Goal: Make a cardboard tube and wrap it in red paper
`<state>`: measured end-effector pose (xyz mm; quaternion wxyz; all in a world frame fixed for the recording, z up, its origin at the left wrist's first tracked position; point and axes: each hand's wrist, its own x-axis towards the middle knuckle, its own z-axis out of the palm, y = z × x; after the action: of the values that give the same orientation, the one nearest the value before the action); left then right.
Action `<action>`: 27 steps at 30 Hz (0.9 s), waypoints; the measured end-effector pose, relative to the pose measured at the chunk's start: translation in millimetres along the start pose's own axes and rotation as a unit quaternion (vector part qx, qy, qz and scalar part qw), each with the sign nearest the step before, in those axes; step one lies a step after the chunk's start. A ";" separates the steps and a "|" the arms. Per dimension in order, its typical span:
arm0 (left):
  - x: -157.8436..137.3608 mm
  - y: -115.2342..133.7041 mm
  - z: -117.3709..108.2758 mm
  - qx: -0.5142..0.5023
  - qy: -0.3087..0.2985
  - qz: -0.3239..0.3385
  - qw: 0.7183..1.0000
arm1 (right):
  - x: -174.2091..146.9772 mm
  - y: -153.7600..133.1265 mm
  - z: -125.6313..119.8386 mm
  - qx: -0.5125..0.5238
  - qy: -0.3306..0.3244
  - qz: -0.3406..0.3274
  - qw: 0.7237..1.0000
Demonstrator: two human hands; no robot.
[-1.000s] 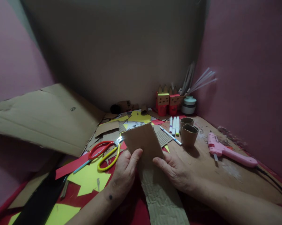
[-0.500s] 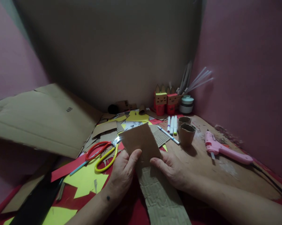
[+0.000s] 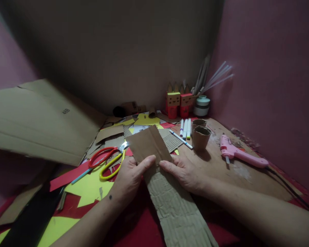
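Note:
A long cardboard strip (image 3: pixel 173 202) runs from the bottom edge up between my hands; its far end is smooth brown and its near part shows wrinkled ridges. My left hand (image 3: pixel 131 175) grips its left edge with the thumb lying on top. From the other side my right hand (image 3: pixel 184 173) holds the right edge, its thumb pressed near the line where smooth meets ridged. The fingers beneath the strip are hidden. Left of my left hand lie scissors (image 3: pixel 109 163) with one red and one yellow handle, partly over yellow paper (image 3: pixel 89 190).
A pink glue gun (image 3: pixel 240 152) with a black cord rests at the right. Cardboard tubes (image 3: pixel 201 139), markers (image 3: pixel 185 128) and two red pencil-holder figures (image 3: pixel 173 103) stand or lie farther back. A large cardboard sheet (image 3: pixel 41 123) leans at the left.
Both thumbs have come closer together on the strip, and a crease shows in its smooth end. The whole scene has shifted slightly up and left in view.

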<state>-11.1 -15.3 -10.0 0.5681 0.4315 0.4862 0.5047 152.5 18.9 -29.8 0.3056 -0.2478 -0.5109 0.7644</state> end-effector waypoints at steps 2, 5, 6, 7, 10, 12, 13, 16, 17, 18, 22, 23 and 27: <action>-0.2 1.2 2.3 -0.015 0.004 0.001 1.000 | -0.4 -1.0 0.6 0.014 0.001 0.009 1.000; 0.1 4.6 4.6 -0.023 0.014 0.021 0.999 | -1.9 -2.5 1.6 0.048 -0.001 0.038 0.998; 0.3 5.6 4.9 -0.021 0.016 0.029 0.999 | -2.4 -3.0 1.9 0.060 -0.002 0.053 0.997; 0.5 6.3 4.9 -0.019 0.015 0.035 0.999 | -2.8 -3.6 2.3 0.070 -0.003 0.067 0.995; 1.1 6.0 4.1 -0.021 0.010 0.039 0.999 | -3.0 -4.8 3.9 0.093 -0.002 0.092 0.991; 1.5 4.5 4.1 -0.025 0.013 0.033 0.999 | -2.4 -5.0 5.3 0.091 0.011 0.103 0.990; 1.6 3.9 4.5 -0.027 0.014 0.032 0.999 | -2.1 -5.1 5.9 0.084 0.019 0.107 0.991; 1.6 4.2 6.7 -0.019 0.020 0.040 0.999 | -2.0 -5.7 6.9 0.054 0.032 0.108 0.992; 1.3 5.0 7.6 -0.010 0.025 0.047 0.999 | -2.3 -6.1 6.9 0.049 0.030 0.103 0.993; 0.9 6.1 8.4 0.000 0.030 0.053 0.998 | -2.8 -6.4 6.7 0.045 0.027 0.098 0.994; -1.6 9.7 10.4 0.033 0.050 0.057 0.997 | -5.3 -6.5 5.3 0.017 0.021 0.070 0.997; -2.1 10.1 10.8 0.038 0.053 0.055 0.996 | -5.8 -6.2 5.1 0.007 0.021 0.067 0.997; -2.7 10.3 12.8 0.037 0.057 0.065 0.996 | -6.3 -5.6 4.9 -0.004 0.016 0.066 0.998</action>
<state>0.0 -16.7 2.4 0.4889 0.4539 0.5070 0.5458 154.7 12.9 -22.4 0.2618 -0.2941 -0.4913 0.7769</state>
